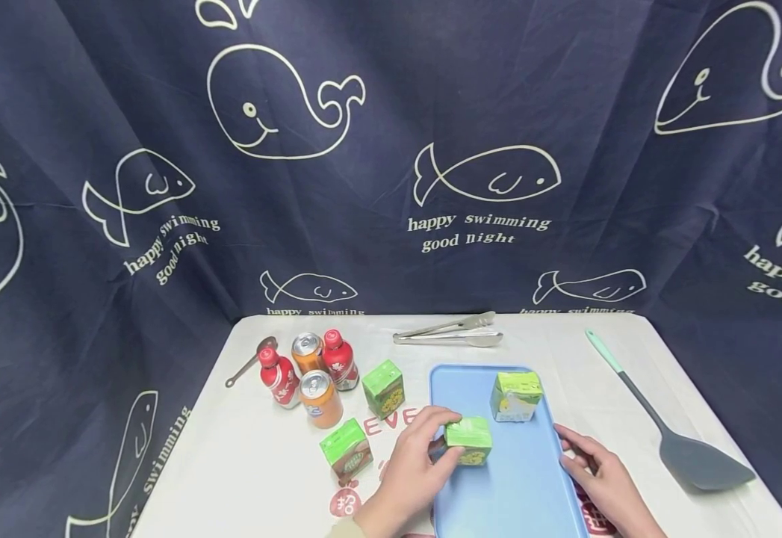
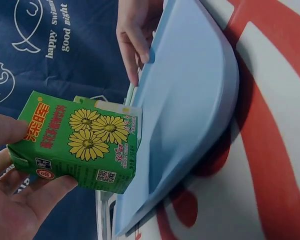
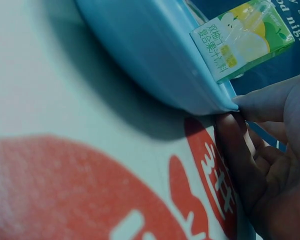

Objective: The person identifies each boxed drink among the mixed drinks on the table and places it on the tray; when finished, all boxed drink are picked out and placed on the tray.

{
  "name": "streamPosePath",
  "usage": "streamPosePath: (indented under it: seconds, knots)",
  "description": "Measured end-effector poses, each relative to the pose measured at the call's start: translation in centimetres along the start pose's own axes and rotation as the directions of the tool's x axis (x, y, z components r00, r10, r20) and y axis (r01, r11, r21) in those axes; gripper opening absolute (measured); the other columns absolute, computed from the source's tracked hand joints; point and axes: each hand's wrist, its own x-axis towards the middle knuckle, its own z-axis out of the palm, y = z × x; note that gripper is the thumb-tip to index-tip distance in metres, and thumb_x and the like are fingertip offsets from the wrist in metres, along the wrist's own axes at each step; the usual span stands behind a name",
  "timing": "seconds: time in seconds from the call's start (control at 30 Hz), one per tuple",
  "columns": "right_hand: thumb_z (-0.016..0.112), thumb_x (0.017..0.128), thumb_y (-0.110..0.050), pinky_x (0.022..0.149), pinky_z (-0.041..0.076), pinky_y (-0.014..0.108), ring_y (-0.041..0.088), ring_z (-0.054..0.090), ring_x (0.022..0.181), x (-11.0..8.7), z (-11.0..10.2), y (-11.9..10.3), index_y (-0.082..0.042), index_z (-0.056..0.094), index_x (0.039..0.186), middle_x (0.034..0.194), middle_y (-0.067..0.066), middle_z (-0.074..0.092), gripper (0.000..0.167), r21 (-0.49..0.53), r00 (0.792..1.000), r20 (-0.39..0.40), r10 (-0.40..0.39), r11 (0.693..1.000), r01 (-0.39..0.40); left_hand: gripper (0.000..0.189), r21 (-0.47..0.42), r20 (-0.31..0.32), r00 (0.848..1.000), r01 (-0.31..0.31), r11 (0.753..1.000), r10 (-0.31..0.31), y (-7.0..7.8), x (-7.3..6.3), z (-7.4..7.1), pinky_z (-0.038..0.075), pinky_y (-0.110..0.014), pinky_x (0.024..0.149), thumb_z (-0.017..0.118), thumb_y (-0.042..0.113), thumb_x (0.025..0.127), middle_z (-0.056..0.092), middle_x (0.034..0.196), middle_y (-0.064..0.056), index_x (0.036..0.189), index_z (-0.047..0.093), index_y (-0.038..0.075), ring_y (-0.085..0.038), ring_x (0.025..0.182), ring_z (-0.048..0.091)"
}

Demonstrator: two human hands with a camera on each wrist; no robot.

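My left hand point(image 1: 414, 467) grips a green drink carton point(image 1: 469, 441) between thumb and fingers, over the left part of the blue tray point(image 1: 505, 493). Yellow flowers are printed on this carton point(image 2: 90, 135) in the left wrist view; whether its base touches the tray I cannot tell. At the tray's right side, my right hand point(image 1: 599, 474) pinches the rim, thumb and finger meeting at the edge point(image 3: 232, 104). A yellow-green juice carton point(image 1: 517, 396) stands on the tray near its far right corner.
Left of the tray stand two green cartons point(image 1: 384, 388) point(image 1: 346, 450), two orange cans point(image 1: 321, 398) point(image 1: 308, 353) and two red bottles point(image 1: 278, 377) point(image 1: 340, 359). A brown spoon point(image 1: 251, 362) lies far left, metal tongs point(image 1: 451, 332) behind the tray, a grey spatula point(image 1: 693, 452) to the right.
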Motion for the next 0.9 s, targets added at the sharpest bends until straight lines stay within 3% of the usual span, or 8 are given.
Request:
streamPosePath:
  seconds: [0.2, 0.43, 0.9]
  knots:
    - [0.07, 0.102, -0.016, 0.074, 0.051, 0.02, 0.009, 0.057, 0.086, 0.0, 0.0, 0.0, 0.001, 0.053, 0.149, 0.119, 0.011, 0.064, 0.054, 0.011, 1.0, 0.008, 0.012, 1.0, -0.012, 0.041, -0.033, 0.024, 0.999, 0.027, 0.999, -0.026, -0.2, 0.2, 1.8, 0.058, -0.027, 0.097, 0.076, 0.007, 0.093, 0.06, 0.132, 0.009, 0.132, 0.066, 0.016, -0.014, 0.124, 0.06]
    - [0.069, 0.103, -0.014, 0.073, 0.05, 0.02, 0.009, 0.055, 0.087, 0.2, -0.1, 0.1, 0.003, 0.05, 0.151, 0.12, 0.01, 0.063, 0.054, -0.004, 0.999, 0.018, 0.034, 0.999, -0.034, 0.042, -0.06, 0.035, 0.999, 0.008, 0.998, -0.006, -0.1, 0.3, 3.9, 0.056, -0.025, 0.098, 0.076, 0.004, 0.092, 0.06, 0.13, 0.008, 0.131, 0.066, 0.015, -0.011, 0.123, 0.059]
    - [0.069, 0.102, -0.016, 0.075, 0.049, 0.019, 0.01, 0.056, 0.088, 0.1, -0.1, 0.0, 0.001, 0.052, 0.15, 0.12, 0.011, 0.064, 0.054, 0.007, 1.0, 0.013, 0.023, 1.0, -0.023, 0.041, -0.043, 0.053, 0.998, 0.022, 0.999, -0.02, 0.7, 0.9, 6.9, 0.055, -0.019, 0.097, 0.076, 0.006, 0.093, 0.059, 0.131, 0.008, 0.132, 0.066, 0.016, -0.007, 0.122, 0.058]
